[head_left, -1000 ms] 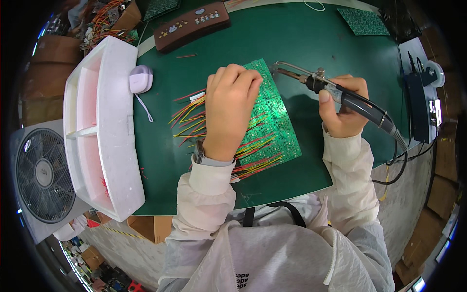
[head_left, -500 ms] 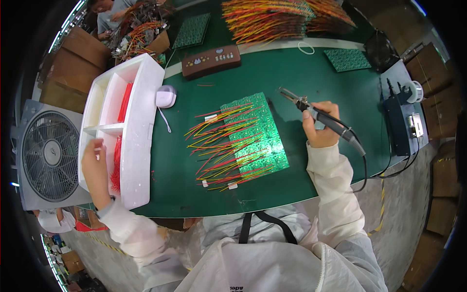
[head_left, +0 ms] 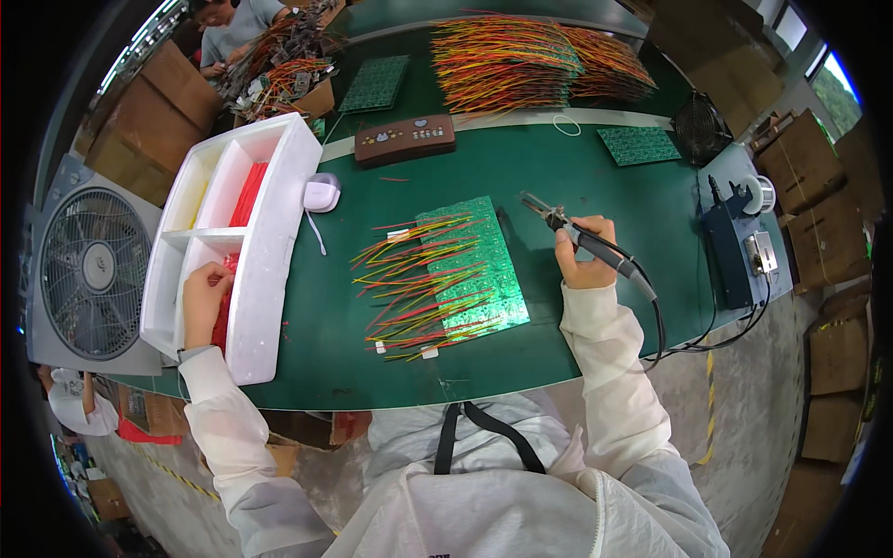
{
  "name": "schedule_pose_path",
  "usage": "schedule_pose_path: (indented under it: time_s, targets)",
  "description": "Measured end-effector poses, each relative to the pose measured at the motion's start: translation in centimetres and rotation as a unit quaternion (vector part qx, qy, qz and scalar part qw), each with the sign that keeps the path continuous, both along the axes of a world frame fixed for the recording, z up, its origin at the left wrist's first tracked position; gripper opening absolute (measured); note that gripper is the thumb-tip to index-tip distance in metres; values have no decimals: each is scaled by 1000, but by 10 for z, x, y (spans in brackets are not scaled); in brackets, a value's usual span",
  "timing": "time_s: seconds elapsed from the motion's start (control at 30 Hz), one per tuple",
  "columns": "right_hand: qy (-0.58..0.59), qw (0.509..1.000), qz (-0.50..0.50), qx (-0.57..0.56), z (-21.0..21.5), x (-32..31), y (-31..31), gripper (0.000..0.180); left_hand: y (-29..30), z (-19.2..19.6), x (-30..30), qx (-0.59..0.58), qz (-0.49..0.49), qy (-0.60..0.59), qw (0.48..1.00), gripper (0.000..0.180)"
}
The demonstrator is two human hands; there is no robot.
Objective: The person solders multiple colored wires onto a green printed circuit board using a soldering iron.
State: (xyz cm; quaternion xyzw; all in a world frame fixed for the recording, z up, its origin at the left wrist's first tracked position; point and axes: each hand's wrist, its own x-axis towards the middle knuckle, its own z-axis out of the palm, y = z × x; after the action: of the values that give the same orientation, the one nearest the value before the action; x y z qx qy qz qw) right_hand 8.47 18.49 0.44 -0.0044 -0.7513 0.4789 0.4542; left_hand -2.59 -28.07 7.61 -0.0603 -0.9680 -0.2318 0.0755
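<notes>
My right hand (head_left: 588, 253) is wrapped round the dark handle of a soldering iron (head_left: 605, 249), its metal tip pointing up and left above the green mat. My left hand (head_left: 205, 296) reaches into the near compartment of a white foam box (head_left: 258, 312). Its fingertips are pinched together at the red wires (head_left: 223, 316) lying there; how many they grip is hidden. Between my hands lies a green circuit board panel (head_left: 493, 279). Rows of red, yellow and dark wires (head_left: 400, 298) stick out from its left side, with small white pieces at some ends.
Beyond the panel are a brown pencil case (head_left: 406, 144), a lilac case (head_left: 322, 192) and a bare green panel (head_left: 638, 146). Wired panels (head_left: 507, 65) are stacked at the back. A soldering station (head_left: 735, 251) stands right, a fan (head_left: 98, 265) left. A person (head_left: 244, 28) works at far left.
My left hand has moved right and down to the red wires, its fingers closing. The view has shifted slightly; my right hand still holds the soldering iron over the mat.
</notes>
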Motion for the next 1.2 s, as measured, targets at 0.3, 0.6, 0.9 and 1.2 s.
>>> schedule_pose_path:
  time_s: [0.3,0.6,0.9,1.2]
  targets:
    - [-10,1000,10,-15,-2,1,0,21,10,5,-1,101,-4,32,994,10]
    - [-11,1000,9,-21,-2,0,0,21,1,-9,-6,36,-64,-34,997,15]
    - [-16,1000,11,-20,1,4,-2,21,22,20,9,104,-36,-39,993,12]
    - [-7,1000,0,11,3,8,0,22,204,31,78,282,-150,24,947,14]
